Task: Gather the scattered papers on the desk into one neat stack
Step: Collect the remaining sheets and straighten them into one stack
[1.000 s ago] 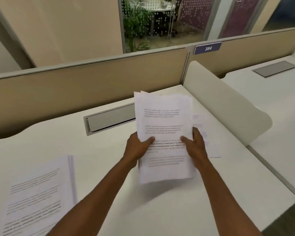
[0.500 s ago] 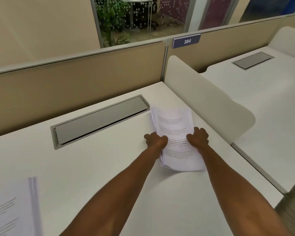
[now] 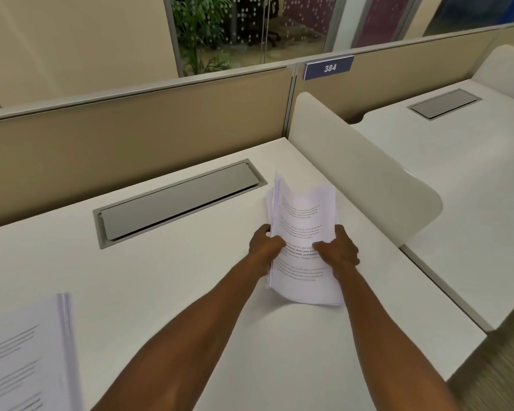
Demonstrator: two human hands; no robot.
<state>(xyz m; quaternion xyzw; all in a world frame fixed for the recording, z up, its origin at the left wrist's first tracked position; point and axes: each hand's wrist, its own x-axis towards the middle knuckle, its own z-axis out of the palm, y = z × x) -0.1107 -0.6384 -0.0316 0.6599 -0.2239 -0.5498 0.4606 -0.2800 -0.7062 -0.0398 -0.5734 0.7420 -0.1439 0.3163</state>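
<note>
Hidden, cropped and unreadable parts of the view

The second pile of papers (image 3: 27, 357) at lower left runs off the left and bottom edges and is smeared – its lines of print show only as grey streaks. On the held stack (image 3: 301, 241) the text is too small to read, and the left hand (image 3: 263, 247) and right hand (image 3: 337, 249) cover part of its middle; the fingers behind the sheets are out of sight, so whether the stack's lower edge touches the tabletop (image 3: 161, 292) cannot be told. Both forearms leave the frame at the bottom – the tabletop's near edge too. The neighbouring desk (image 3: 457, 179) is cut by the right edge.
</note>
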